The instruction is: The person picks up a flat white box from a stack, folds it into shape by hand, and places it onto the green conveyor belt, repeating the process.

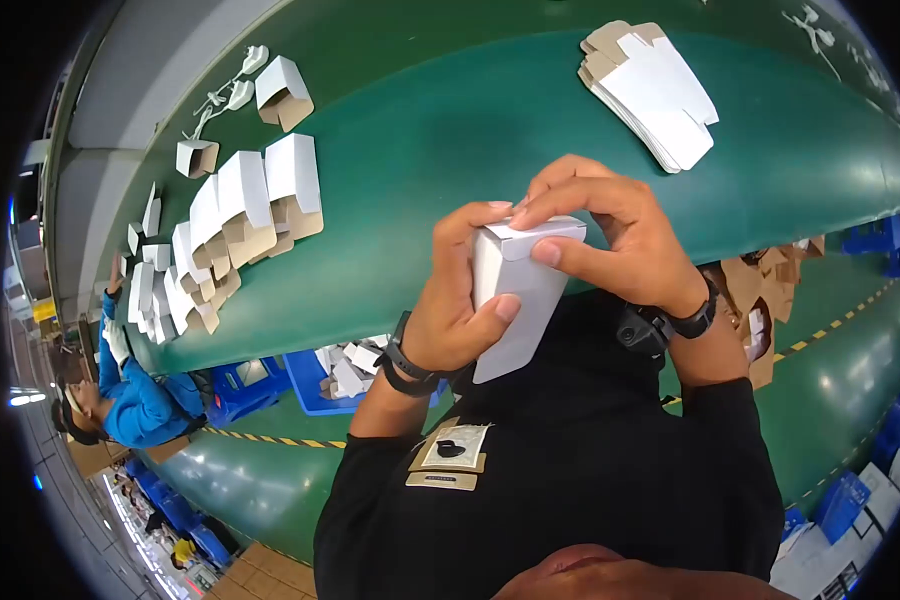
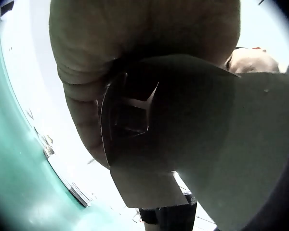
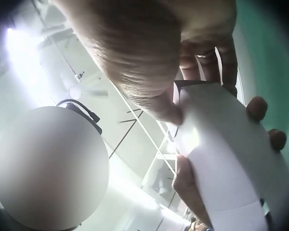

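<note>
A small white cardboard box (image 1: 530, 300) is held up in front of the chest, over the near edge of the green table. My left hand (image 1: 448, 300) grips it by the sides, thumb lying across the front face. At the top end my right hand (image 1: 625, 225) pinches the box, its thumb on the short front flap and its fingers over the far edge. The right wrist view shows the same box (image 3: 221, 149) between both hands. From the left wrist, the lower end of the box (image 2: 197, 120) looks open, with the dark inside and a loose flap (image 2: 144, 187) showing.
Flat unfolded white boxes (image 1: 655, 95) lie stacked at the table's (image 1: 400, 180) back right. Several formed boxes (image 1: 245, 195) stand on the left, near white plugs with cables (image 1: 240, 95). A blue crate (image 1: 310, 385) is below the edge. Another person (image 1: 155, 400) sits far left.
</note>
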Available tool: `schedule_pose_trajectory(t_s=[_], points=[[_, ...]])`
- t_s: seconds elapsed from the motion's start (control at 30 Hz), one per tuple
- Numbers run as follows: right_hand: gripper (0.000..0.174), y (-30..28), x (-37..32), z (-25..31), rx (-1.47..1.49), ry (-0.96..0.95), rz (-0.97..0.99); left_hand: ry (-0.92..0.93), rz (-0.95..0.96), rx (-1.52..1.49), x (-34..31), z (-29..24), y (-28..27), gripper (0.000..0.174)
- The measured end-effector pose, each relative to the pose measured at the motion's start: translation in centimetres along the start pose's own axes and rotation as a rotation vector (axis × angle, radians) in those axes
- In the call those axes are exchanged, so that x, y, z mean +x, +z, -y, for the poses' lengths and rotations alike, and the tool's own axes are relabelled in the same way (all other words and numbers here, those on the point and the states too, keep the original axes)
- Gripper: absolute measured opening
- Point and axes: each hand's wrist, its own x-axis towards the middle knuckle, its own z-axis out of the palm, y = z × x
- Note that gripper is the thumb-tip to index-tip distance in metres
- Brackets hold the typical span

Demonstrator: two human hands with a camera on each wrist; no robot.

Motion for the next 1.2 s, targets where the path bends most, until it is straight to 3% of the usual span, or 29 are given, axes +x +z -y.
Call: schedule_pose_trajectory(t_s=[0.33,0.43,0.53,0.8,0.93,0.97,1.0,1.07,1.1,1.17,1.2], points=[[0.019,0.1,-0.1,0.0,0.104,0.072,0.017,0.009,-0.006,0.022,-0.7,0.2,0.0,0.061],[0.021,0.4,-0.3,0.2,0.125,0.106,0.011,-0.01,-0.074,-0.208,-0.4,-0.1,0.5,0.056],[0.024,1.5,-0.5,-0.3,-0.096,-0.059,-0.073,-0.07,-0.14,-0.25,-0.1,-0.5,0.8,0.054],[0.026,1.7,0.7,-1.6,-0.092,-0.072,0.029,-0.054,-0.193,-0.215,-1.1,0.4,0.6,0.052],[0.027,3.4,1.6,-2.9,-0.008,-0.177,0.065,-0.042,-0.25,-0.183,-2.3,0.1,-0.5,0.057],[0.027,3.7,1.6,-3.0,0.052,-0.094,-0.024,-0.017,-0.313,-0.144,-2.7,-0.5,-0.9,0.057],[0.027,4.2,2.0,-3.0,0.105,-0.009,-0.112,-0.054,-0.341,-0.292,-3.2,-1.2,-1.0,0.059],[0.03,5.4,3.1,-2.3,0.115,-0.008,0.001,-0.121,-0.347,-0.611,-3.8,-2.4,-1.3,0.063],[0.034,5.7,3.6,-1.8,0.1,0.021,0.055,-0.093,-0.367,-0.591,-4.3,-2.7,-2.2,0.063],[0.037,5.1,4.6,-0.6,0.076,0.034,0.116,-0.08,-0.585,-0.293,-6.3,-3.7,-5.6,0.067],[0.044,3.4,5.1,0.2,-0.303,-0.015,0.08,-0.027,-0.679,-0.362,-8.2,-4.9,-8.8,0.061]])
